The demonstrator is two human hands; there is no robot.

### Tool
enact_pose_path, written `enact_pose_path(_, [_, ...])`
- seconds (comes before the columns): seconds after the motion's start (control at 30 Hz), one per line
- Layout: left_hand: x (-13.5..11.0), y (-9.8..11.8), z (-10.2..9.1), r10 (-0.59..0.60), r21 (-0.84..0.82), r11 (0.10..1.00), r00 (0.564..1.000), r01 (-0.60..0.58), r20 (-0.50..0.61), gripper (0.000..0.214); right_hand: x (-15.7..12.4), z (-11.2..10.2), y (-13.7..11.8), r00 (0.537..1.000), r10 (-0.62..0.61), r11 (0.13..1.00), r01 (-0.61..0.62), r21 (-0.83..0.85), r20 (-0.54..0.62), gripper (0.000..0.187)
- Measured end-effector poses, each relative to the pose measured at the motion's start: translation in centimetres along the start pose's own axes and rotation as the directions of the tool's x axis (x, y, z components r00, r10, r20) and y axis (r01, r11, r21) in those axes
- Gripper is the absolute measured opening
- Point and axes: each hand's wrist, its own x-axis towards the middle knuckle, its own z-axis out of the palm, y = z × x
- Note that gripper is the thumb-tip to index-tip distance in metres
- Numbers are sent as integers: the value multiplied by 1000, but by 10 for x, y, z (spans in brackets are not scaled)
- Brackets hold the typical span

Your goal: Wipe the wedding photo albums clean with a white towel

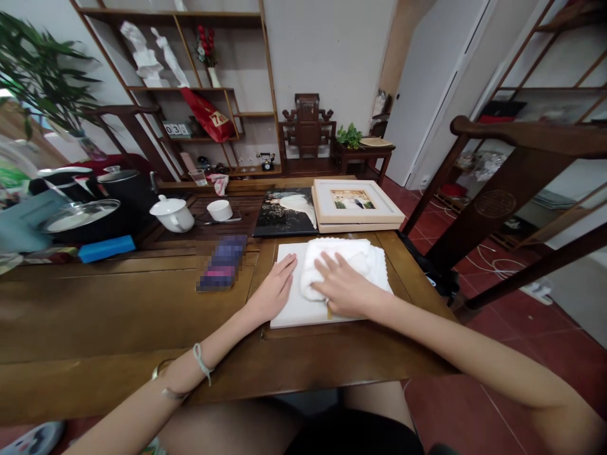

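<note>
My left hand (277,291) rests along the left side of a flat white rectangular panel (290,311), fingers stretched out and close together on its edge. On the panel lies a bunched white towel (372,256) with a scalloped edge. My right hand (340,282) presses down on this towel, fingers bent and somewhat spread over the fabric. A small yellowish strip shows just below the right hand; I cannot tell what it is. The towel hides much of the panel's upper right part.
Behind the panel lie a dark picture (284,215) and stacked pale frames (360,218). Left of it is a blurred-out phone-shaped item (222,262). A white lidded bowl (173,213), small white cup (219,210), blue block (107,248) and pots stand further left. A wooden chair (497,202) is at right.
</note>
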Motion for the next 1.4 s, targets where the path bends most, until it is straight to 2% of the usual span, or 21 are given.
enact_pose_path(0.13, [0, 0, 0, 6, -20, 1000, 1000, -6, -6, 47, -27, -8, -48, 986, -163, 985, 164, 52, -31, 31])
enact_pose_path(0.23, [0, -1, 0, 15, -41, 999, 1000, -16, -4, 47, -37, -16, -58, 971, -237, 963, 240, 123, -39, 26])
enact_pose_path(0.3, [0, 0, 0, 14, -44, 999, 1000, -14, -1, 47, -31, -18, -49, 980, -197, 969, 200, 147, -33, 29])
enact_pose_path(0.47, [-1, -2, -1, 13, -44, 999, 1000, -13, 7, 48, 8, -10, -17, 999, 41, 997, -41, 69, 10, 40])
enact_pose_path(0.53, [-1, -4, 0, 23, -44, 999, 999, -22, 25, 49, 18, -6, -20, 995, 99, 995, -99, 2, 27, 40])
enact_pose_path(0.6, [-2, -7, 1, 47, -52, 998, 999, -46, 26, 51, 18, -4, -34, 995, 99, 993, -97, -72, 30, 39])
enact_pose_path(0.77, [-1, -6, 2, 26, -42, 999, 1000, -26, -12, 47, -11, -11, -83, 998, -59, 991, 62, -116, 30, 35])
enact_pose_path(0.87, [0, -4, 1, 27, -36, 999, 1000, -27, 1, 48, -21, -17, -89, 987, -162, 984, 163, -70, 23, 29])
enact_pose_path(0.97, [-1, -2, -1, 29, -43, 999, 1000, -29, 7, 48, -16, -21, -67, 988, -157, 987, 156, 32, 3, 26])
enact_pose_path(1.13, [0, 3, -2, 41, -55, 998, 999, -42, -2, 46, 11, -28, -1, 999, 3, 989, -11, 147, 52, 31])
enact_pose_path(1.23, [2, 8, -3, 43, -46, 998, 999, -44, -21, 45, 30, -29, 35, 999, 9, 971, -21, 238, 51, 28])
enact_pose_path(1.3, [2, 9, -4, 28, -33, 999, 1000, -28, -11, 45, 46, -29, 50, 999, -2, 952, -11, 307, 44, 27])
enact_pose_path(1.4, [2, 8, -4, 3, -15, 1000, 1000, -3, 0, 47, 71, -33, 60, 999, -22, 924, 3, 383, 45, 26])
